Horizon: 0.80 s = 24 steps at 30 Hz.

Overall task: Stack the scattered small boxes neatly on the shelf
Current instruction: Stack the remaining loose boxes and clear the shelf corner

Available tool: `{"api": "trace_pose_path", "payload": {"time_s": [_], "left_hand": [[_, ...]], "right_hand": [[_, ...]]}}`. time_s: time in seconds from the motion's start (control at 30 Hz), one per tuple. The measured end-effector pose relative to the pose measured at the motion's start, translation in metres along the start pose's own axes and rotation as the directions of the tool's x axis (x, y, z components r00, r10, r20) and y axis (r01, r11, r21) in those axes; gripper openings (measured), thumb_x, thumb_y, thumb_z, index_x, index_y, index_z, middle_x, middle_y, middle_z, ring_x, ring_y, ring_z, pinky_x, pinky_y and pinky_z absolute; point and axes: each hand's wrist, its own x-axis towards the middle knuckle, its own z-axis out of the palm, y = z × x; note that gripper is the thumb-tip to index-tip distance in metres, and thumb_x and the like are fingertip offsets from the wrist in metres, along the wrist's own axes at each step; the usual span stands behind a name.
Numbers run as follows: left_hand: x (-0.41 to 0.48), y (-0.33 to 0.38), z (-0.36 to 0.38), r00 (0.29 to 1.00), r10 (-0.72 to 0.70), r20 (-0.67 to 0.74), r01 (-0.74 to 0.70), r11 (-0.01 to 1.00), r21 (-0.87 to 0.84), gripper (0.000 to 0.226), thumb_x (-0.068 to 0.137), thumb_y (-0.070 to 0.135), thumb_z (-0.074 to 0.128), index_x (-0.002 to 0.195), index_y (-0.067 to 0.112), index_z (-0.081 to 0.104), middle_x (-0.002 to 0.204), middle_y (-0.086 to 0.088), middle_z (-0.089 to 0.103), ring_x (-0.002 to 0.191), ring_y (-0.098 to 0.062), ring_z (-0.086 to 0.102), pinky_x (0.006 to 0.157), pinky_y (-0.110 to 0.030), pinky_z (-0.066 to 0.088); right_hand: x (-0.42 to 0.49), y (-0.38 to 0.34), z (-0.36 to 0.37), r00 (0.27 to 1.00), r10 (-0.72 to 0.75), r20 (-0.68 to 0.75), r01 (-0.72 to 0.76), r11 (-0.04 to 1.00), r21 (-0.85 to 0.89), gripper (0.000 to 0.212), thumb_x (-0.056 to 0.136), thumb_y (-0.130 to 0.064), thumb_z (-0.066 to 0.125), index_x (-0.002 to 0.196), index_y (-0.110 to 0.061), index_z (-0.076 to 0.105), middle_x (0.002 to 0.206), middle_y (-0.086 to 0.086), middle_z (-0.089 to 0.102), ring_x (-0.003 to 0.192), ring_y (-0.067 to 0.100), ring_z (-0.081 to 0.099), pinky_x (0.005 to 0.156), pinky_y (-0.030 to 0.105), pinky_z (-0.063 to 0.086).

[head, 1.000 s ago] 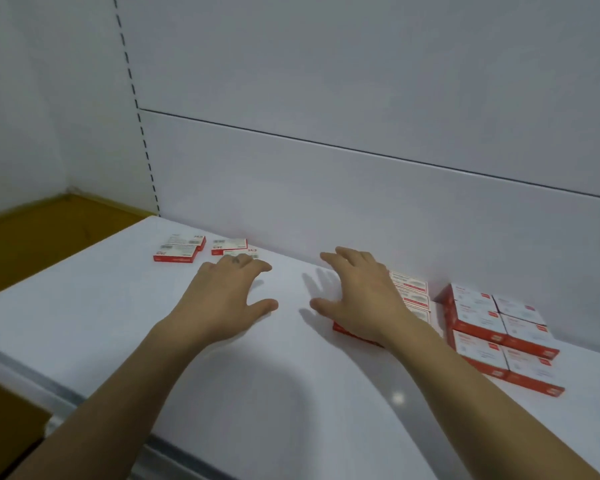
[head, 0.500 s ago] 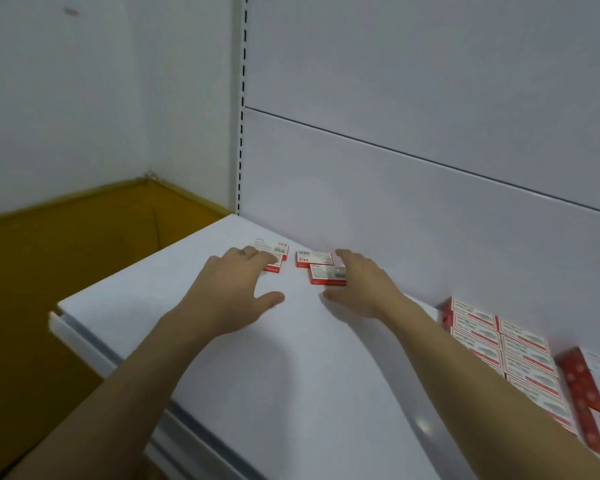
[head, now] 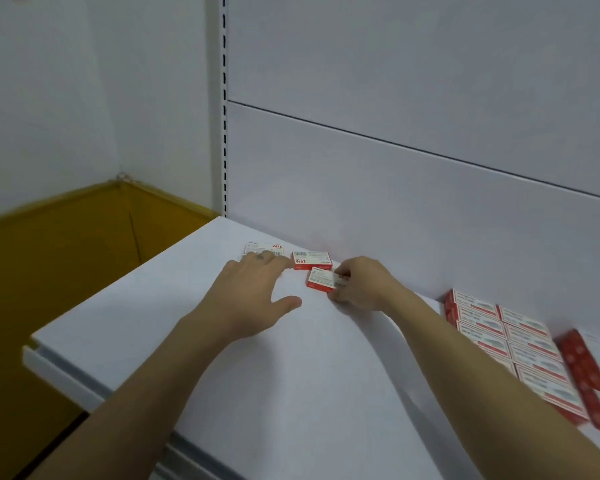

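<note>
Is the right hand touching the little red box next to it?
Touching. The head view shows the right hand pinching one end of the small red box between fingers and thumb.

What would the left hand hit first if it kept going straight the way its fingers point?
Probably the leftmost small box, right under its fingers; whether they touch it is unclear. Beyond it stands the back panel.

Your small boxes are red with white labels and black barcodes; your shelf is white, the floor mustard yellow.
</note>
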Motion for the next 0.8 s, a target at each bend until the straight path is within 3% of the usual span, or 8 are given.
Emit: {"api": "trace_pose_path", "payload": {"time_s": [0.2, 0.33, 0.43, 0.57, 0.8], "left_hand": [[0.005, 0.013, 0.003, 0.998, 0.046, -0.045, -0.047, 0.999, -0.022, 0.061, 0.085, 0.058, 0.054, 0.139, 0.036, 0.036, 0.143, 0.007, 0.043, 0.129, -0.016, 0.039, 0.106, -0.037, 0.030], [0.007, 0.030, 0.005, 0.990, 0.110, -0.090, -0.113, 0.993, -0.031, 0.060, 0.084, 0.058, 0.056, 0.136, 0.035, 0.040, 0.135, 0.007, 0.049, 0.123, -0.016, 0.042, 0.101, -0.037, 0.035], [0.011, 0.051, 0.006, 0.983, 0.138, -0.121, -0.144, 0.989, -0.041, 0.061, 0.082, 0.057, 0.059, 0.136, 0.035, 0.040, 0.133, 0.008, 0.050, 0.119, -0.015, 0.045, 0.097, -0.036, 0.037], [0.016, 0.089, 0.010, 0.969, 0.201, -0.146, -0.212, 0.975, -0.065, 0.065, 0.081, 0.056, 0.061, 0.138, 0.036, 0.036, 0.135, 0.009, 0.049, 0.122, -0.016, 0.044, 0.097, -0.038, 0.038], [0.018, 0.175, 0.027, 0.941, 0.305, -0.143, -0.322, 0.941, -0.106, 0.074, 0.081, 0.056, 0.062, 0.143, 0.038, 0.026, 0.142, 0.009, 0.045, 0.126, -0.016, 0.043, 0.101, -0.038, 0.037]], "right_hand": [[-0.014, 0.010, -0.007, 0.993, -0.059, -0.097, 0.059, 0.998, -0.005, 0.032, 0.075, -0.029, 0.074, 0.105, -0.019, 0.069, 0.099, 0.000, 0.065, 0.082, 0.017, 0.056, 0.067, 0.025, 0.043], [-0.031, 0.025, -0.020, 0.966, -0.127, -0.225, 0.127, 0.992, -0.017, 0.036, 0.077, -0.023, 0.073, 0.112, -0.020, 0.064, 0.099, -0.002, 0.051, 0.086, 0.017, 0.051, 0.069, 0.025, 0.038], [-0.050, 0.042, -0.033, 0.937, -0.156, -0.312, 0.154, 0.988, -0.032, 0.039, 0.079, -0.021, 0.071, 0.116, -0.022, 0.062, 0.108, -0.002, 0.051, 0.093, 0.017, 0.050, 0.074, 0.027, 0.042], [-0.086, 0.074, -0.050, 0.900, -0.151, -0.409, 0.158, 0.987, -0.018, 0.042, 0.078, -0.023, 0.073, 0.117, -0.026, 0.061, 0.112, -0.006, 0.052, 0.102, 0.014, 0.051, 0.082, 0.032, 0.048], [-0.145, 0.142, -0.072, 0.870, -0.082, -0.487, 0.099, 0.995, 0.009, 0.043, 0.078, -0.026, 0.075, 0.118, -0.028, 0.061, 0.109, -0.012, 0.055, 0.099, 0.008, 0.053, 0.079, 0.027, 0.047]]}}
